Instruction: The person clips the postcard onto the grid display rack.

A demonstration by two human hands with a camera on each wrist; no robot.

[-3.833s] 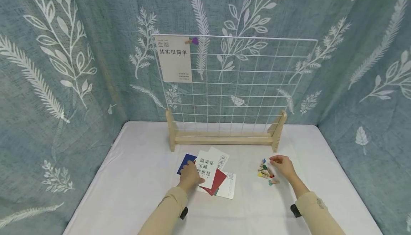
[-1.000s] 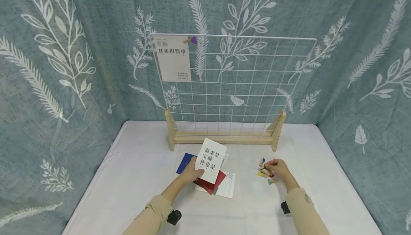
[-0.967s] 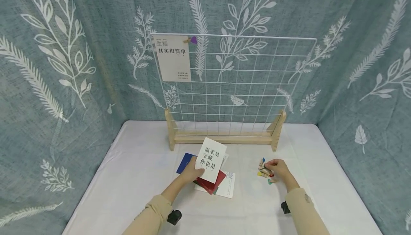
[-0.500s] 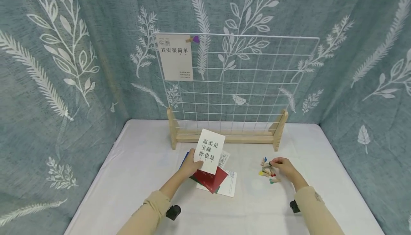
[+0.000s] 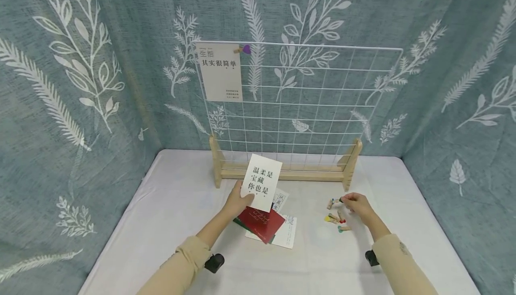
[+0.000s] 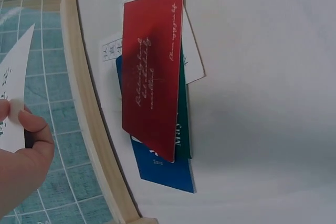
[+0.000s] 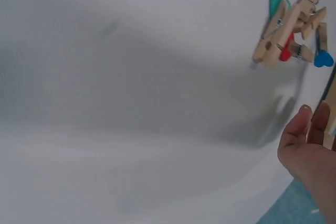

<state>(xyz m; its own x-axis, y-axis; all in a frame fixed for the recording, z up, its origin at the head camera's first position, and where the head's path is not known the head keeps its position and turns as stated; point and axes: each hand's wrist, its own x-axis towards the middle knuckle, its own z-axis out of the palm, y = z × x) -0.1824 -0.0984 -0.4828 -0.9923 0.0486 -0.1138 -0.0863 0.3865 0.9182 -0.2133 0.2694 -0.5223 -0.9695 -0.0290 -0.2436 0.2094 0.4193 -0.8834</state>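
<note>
My left hand [image 5: 238, 202] pinches a white card [image 5: 262, 179] with black characters, thumb on its front near the lower left corner. The card is raised over the pile and tilted, its top edge overlapping the rack's wooden beam in the head view. Under it lie a red card [image 6: 152, 72], a green card [image 6: 184, 129], a blue card [image 6: 165, 171] and white cards [image 5: 287, 234]. My right hand [image 5: 359, 205] pinches a small wooden clothespin [image 7: 331, 106] with a dark green end, partly cut off in the right wrist view. Several heart-topped clothespins [image 7: 286, 30] lie beside it.
A white wire grid rack on wooden feet [image 5: 352, 164] stands at the back of the white-covered table [image 5: 181, 223]. At its upper left hangs a cream card [image 5: 219, 75], held by a purple-heart clothespin [image 5: 246, 49]. Patterned cloth [image 5: 141, 62] surrounds the table.
My left hand has lifted the white card off the pile and carried it toward the rack. My right hand has picked the green-ended clothespin from its pile and drawn slightly back.
</note>
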